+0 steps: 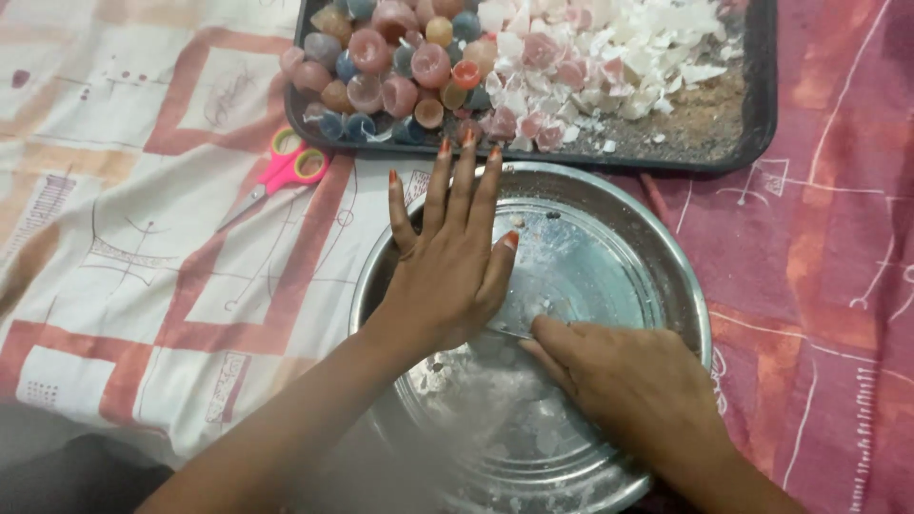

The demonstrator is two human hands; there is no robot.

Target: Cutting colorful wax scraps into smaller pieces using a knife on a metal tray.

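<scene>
A round steel basin (pixel 666 276) sits on a patterned cloth (pixel 124 276), its far rim just short of the near edge of a dark tray (pixel 762 105). Only a narrow strip of cloth shows between the two. To the left of the basin the cloth lies open and flat, with a pair of pink-handled scissors (pixel 286 171) near the tray's left corner. To the right, red cloth runs free to the picture's edge.

The tray holds a heap of small coloured cups (pixel 381 67) on its left side and white broken flakes (pixel 647 48) on its right, with brownish crumbs near its front right corner.

The left hand (pixel 447 266) lies flat and spread over the basin's left rim — fingers straight, pointing toward the tray, the fingertips reaching just to the tray's near edge. It grips nothing. Its forearm comes in from the lower left.

The right hand (pixel 628 381) rests inside the basin, fingers curled down and pressed toward a thin metal blade-like piece (pixel 509 331) on the powdery floor — whether it truly pinches this piece I cannot tell. White powder and crumbs lie scattered across the basin's bottom.
</scene>
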